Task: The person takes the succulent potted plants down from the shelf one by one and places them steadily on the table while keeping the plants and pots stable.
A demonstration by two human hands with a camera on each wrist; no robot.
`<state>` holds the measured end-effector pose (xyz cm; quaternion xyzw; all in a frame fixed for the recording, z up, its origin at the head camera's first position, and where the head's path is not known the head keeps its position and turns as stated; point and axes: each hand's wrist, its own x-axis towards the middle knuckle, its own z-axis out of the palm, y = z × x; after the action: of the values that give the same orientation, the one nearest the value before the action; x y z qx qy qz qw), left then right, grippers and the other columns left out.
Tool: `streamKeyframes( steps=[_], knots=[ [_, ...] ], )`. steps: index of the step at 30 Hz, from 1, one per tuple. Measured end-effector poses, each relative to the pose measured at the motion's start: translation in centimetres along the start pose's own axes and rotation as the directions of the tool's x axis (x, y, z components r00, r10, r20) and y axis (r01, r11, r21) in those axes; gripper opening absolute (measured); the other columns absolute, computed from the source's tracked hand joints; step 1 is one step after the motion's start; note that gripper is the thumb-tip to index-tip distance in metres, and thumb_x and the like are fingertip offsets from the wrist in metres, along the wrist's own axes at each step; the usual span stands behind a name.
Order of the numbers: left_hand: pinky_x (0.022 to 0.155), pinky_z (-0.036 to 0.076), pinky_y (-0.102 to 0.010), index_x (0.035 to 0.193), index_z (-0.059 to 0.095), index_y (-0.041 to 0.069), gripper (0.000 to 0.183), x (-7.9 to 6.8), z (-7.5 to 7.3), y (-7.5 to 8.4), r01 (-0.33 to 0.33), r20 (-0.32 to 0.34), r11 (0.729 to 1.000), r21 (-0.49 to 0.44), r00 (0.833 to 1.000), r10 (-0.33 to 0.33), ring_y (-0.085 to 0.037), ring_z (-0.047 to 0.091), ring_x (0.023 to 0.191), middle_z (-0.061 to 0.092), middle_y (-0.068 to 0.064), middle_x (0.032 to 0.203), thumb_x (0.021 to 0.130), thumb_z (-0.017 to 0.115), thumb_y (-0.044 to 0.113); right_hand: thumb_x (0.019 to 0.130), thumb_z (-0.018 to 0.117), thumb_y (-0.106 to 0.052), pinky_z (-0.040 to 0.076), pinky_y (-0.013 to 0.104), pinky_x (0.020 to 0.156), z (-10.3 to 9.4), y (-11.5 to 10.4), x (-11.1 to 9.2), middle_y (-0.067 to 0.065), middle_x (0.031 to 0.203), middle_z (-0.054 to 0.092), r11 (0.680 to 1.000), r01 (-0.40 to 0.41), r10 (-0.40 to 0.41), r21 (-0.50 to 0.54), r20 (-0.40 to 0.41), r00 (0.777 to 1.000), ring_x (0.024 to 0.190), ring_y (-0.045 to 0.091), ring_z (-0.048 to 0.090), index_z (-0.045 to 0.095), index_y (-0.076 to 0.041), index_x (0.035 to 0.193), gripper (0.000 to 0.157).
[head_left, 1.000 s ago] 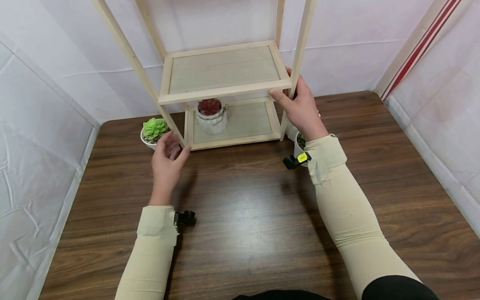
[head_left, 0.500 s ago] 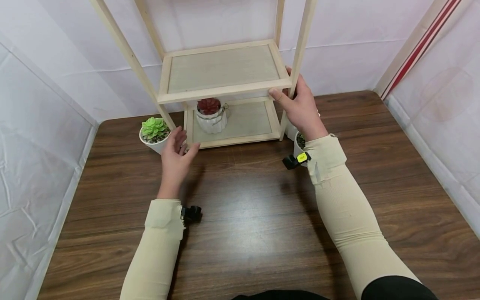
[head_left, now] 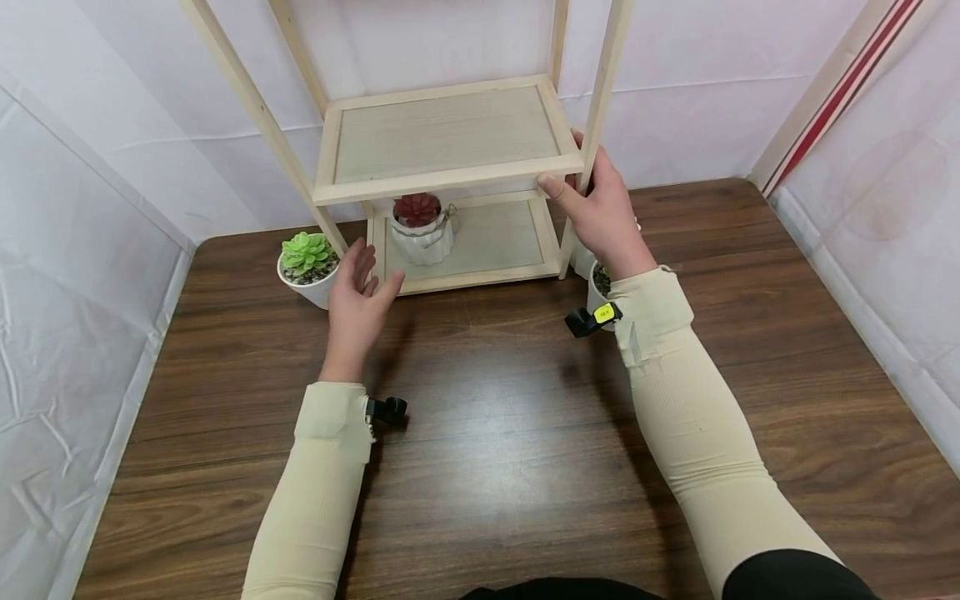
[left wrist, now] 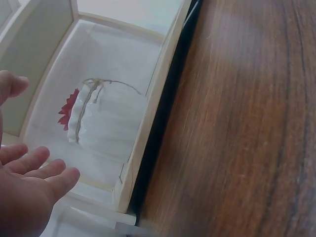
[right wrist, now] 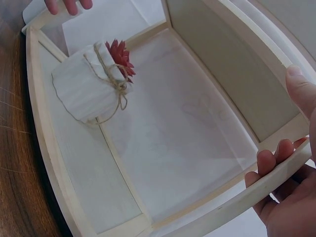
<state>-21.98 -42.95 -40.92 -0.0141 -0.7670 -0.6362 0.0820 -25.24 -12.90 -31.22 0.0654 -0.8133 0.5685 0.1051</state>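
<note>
A light wooden two-tier shelf rack (head_left: 450, 180) stands at the back of the table. My right hand (head_left: 603, 218) grips its right front post, with the thumb by the upper tier's front corner; in the right wrist view the fingertips (right wrist: 266, 162) wrap around that post. Close to the lower left corner, my left hand (head_left: 356, 310) is held with fingers extended and thumb apart, holding nothing. On the lower tier, left of its middle, sits a white ribbed pot (head_left: 424, 245) tied with twine, bearing a red succulent (right wrist: 120, 57). The upper tier's panel (head_left: 450, 132) bears nothing.
A green succulent (head_left: 306, 253) in a white pot (head_left: 318, 293) stands on the table left of the rack. Another white pot (head_left: 598, 287) is partly hidden behind my right wrist. White sheeting (head_left: 697, 125) rises behind the dark wooden table (head_left: 480, 433).
My left hand has moved right and slightly away from me, off the left post toward the lower tier's corner. The rack's left side has shifted slightly backward. My right hand keeps its grip.
</note>
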Motion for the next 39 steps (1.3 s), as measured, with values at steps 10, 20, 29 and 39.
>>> streamKeyframes(
  steps=[10, 20, 29, 39],
  knots=[
    [0.106, 0.032, -0.044, 0.143, 0.024, 0.007, 0.073, -0.4, 0.3, 2.0, 0.008, 0.018, 1.0, 0.006, 1.0, -0.008, -0.026, 0.032, 0.134, 0.034, -0.013, 0.144, 0.083, 0.065, 0.019, 0.083, 0.064, -0.038, 0.035, 0.03, 0.07, 0.0, 0.0, 0.0, 0.001, 0.075, 0.037, 1.0, -0.008, 0.008, -0.008, 0.01, 1.0, 0.07, 0.018, 0.037, 0.028, -0.027, 0.142, 0.07],
    [0.108, 0.029, -0.041, 0.145, 0.019, 0.01, 0.078, 0.5, 0.6, 1.2, 0.034, 0.054, 0.999, 0.032, 0.998, -0.036, -0.022, 0.029, 0.136, 0.03, -0.009, 0.147, 0.083, 0.066, 0.022, 0.082, 0.064, -0.04, 0.035, 0.03, 0.073, -0.1, -0.2, -0.1, 0.0, 0.076, 0.037, 0.999, -0.025, 0.025, -0.019, 0.003, 1.0, 0.073, 0.017, 0.038, 0.027, -0.027, 0.142, 0.071],
    [0.109, 0.027, -0.041, 0.146, 0.013, 0.011, 0.083, 0.8, 0.9, 1.6, 0.056, 0.079, 0.998, 0.04, 0.995, -0.059, -0.023, 0.024, 0.138, 0.024, -0.009, 0.149, 0.083, 0.066, 0.023, 0.083, 0.063, -0.039, 0.035, 0.03, 0.074, -0.2, -0.3, -0.3, 0.0, 0.076, 0.038, 1.0, -0.017, 0.018, -0.016, 0.005, 1.0, 0.073, 0.017, 0.038, 0.027, -0.027, 0.142, 0.07],
    [0.109, 0.027, -0.039, 0.147, 0.011, 0.015, 0.087, 1.7, 1.0, 1.0, 0.069, 0.074, 0.996, 0.057, 0.995, -0.073, -0.022, 0.023, 0.139, 0.022, -0.007, 0.15, 0.081, 0.067, 0.03, 0.083, 0.063, -0.039, 0.034, 0.03, 0.071, -0.1, -0.4, -0.4, 0.002, 0.073, 0.036, 1.0, 0.006, -0.006, -0.012, 0.005, 1.0, 0.069, 0.018, 0.035, 0.028, -0.026, 0.142, 0.07]
  ],
)
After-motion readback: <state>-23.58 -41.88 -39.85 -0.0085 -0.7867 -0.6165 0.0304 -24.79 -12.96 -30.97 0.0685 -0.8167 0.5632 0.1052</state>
